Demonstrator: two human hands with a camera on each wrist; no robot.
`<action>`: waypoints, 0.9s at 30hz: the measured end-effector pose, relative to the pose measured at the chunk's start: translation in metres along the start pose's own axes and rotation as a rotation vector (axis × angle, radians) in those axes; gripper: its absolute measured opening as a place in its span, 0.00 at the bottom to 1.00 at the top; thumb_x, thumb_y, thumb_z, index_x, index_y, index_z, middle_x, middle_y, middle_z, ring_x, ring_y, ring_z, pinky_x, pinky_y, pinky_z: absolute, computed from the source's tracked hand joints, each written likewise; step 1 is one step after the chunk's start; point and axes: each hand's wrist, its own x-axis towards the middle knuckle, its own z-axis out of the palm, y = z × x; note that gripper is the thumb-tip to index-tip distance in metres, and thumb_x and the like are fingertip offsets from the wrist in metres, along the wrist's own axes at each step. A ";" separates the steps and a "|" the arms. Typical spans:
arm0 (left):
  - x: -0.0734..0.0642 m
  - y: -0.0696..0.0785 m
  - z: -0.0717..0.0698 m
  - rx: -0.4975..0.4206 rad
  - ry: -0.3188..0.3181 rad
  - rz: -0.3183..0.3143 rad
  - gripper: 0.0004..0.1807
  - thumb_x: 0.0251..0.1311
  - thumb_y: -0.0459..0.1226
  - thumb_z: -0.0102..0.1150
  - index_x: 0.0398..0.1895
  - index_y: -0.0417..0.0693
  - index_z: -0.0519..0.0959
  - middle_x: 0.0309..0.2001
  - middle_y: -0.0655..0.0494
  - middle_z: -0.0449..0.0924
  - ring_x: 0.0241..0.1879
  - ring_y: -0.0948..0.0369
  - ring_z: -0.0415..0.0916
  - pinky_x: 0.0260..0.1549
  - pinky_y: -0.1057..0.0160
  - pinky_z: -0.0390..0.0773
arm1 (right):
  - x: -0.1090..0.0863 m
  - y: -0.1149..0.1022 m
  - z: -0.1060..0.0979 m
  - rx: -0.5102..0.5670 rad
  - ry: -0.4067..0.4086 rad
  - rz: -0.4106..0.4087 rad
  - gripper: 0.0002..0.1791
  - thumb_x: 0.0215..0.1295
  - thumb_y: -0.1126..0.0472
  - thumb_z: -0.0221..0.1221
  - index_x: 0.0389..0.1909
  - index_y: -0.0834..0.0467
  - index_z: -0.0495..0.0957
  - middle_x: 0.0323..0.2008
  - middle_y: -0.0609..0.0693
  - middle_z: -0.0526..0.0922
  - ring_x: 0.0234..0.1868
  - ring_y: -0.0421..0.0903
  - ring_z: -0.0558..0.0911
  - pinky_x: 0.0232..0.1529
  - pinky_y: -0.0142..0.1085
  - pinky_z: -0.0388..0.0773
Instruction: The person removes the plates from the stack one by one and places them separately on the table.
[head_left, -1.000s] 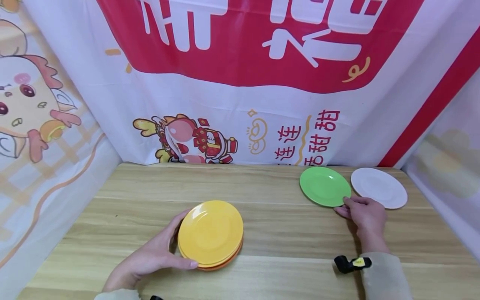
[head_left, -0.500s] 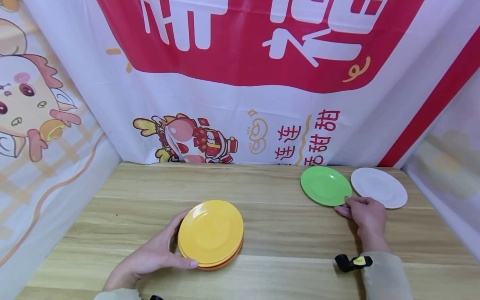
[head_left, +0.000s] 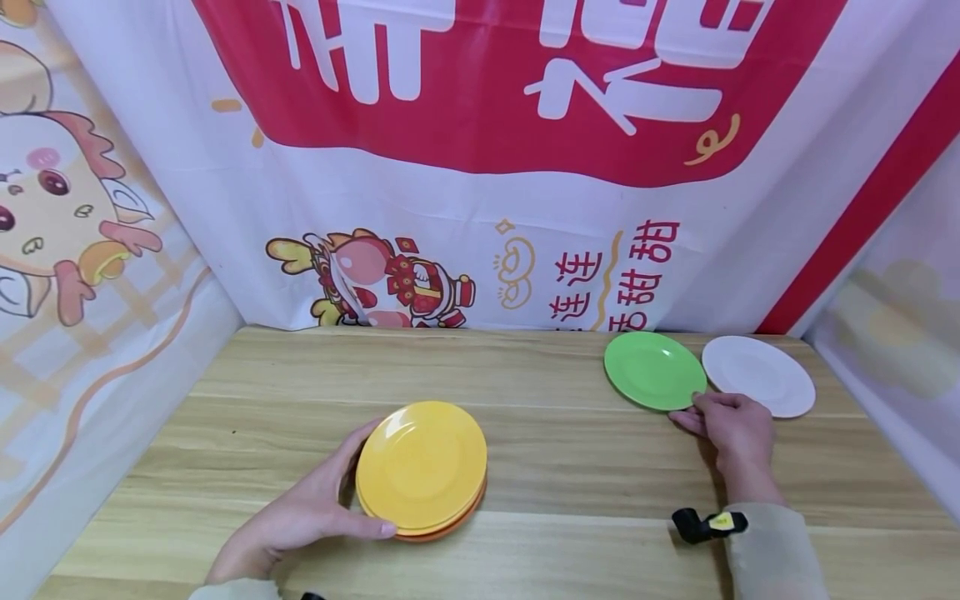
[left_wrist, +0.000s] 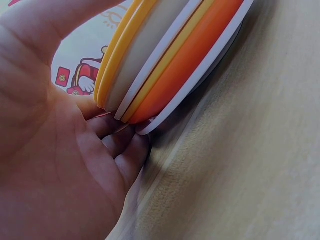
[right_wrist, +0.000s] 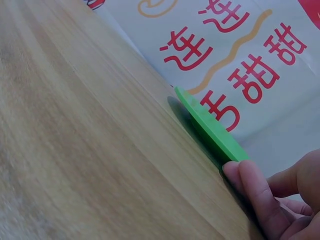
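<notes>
My left hand (head_left: pixel 311 508) grips a stack of small round plates (head_left: pixel 422 465) from its left side, thumb along the near rim and fingers curled behind. A yellow plate tops the stack; yellow, white and orange rims show below it in the left wrist view, with a white rim (left_wrist: pixel 195 75) lowest. On the right, my right hand (head_left: pixel 738 429) pinches the near right edge of a green plate (head_left: pixel 651 371) between thumb and fingers. In the right wrist view, that green plate (right_wrist: pixel 212 127) appears edge-on, with a dark shadow beneath it on the wood.
A white plate (head_left: pixel 757 377) lies just right of the green plate, partly behind the right hand. The wooden table (head_left: pixel 547 467) ends at a printed cloth backdrop (head_left: pixel 480 208). Cloth walls stand at the left (head_left: pixel 150 275) and right (head_left: pixel 892 333).
The green plate has shifted slightly to the right, toward the white plate, in my right hand's pinch. My left hand and the stack have stayed in place.
</notes>
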 end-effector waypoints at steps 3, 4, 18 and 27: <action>0.000 -0.001 0.000 -0.001 0.000 -0.004 0.66 0.47 0.43 0.87 0.86 0.64 0.51 0.86 0.54 0.53 0.86 0.46 0.46 0.81 0.26 0.40 | 0.001 0.001 0.000 0.029 -0.007 0.003 0.29 0.81 0.57 0.57 0.72 0.72 0.70 0.27 0.43 0.82 0.22 0.36 0.89 0.31 0.28 0.87; 0.000 -0.001 0.000 0.000 0.000 -0.004 0.66 0.47 0.43 0.87 0.86 0.64 0.51 0.86 0.54 0.53 0.86 0.46 0.46 0.81 0.26 0.40 | 0.001 0.001 0.001 0.036 -0.008 0.001 0.28 0.81 0.58 0.57 0.72 0.72 0.70 0.26 0.43 0.82 0.22 0.36 0.89 0.31 0.28 0.87; 0.001 -0.003 -0.001 -0.015 -0.009 0.006 0.66 0.48 0.43 0.86 0.86 0.65 0.50 0.86 0.55 0.53 0.85 0.47 0.46 0.81 0.27 0.40 | 0.004 0.001 0.000 0.034 -0.006 0.015 0.28 0.81 0.57 0.57 0.72 0.70 0.71 0.29 0.45 0.82 0.24 0.36 0.89 0.33 0.31 0.89; 0.001 -0.002 0.000 -0.021 -0.013 -0.012 0.66 0.48 0.43 0.86 0.86 0.65 0.50 0.87 0.55 0.52 0.86 0.46 0.46 0.81 0.27 0.40 | 0.001 0.001 -0.002 0.095 -0.027 0.019 0.30 0.80 0.56 0.59 0.73 0.70 0.69 0.25 0.43 0.84 0.24 0.39 0.91 0.33 0.33 0.90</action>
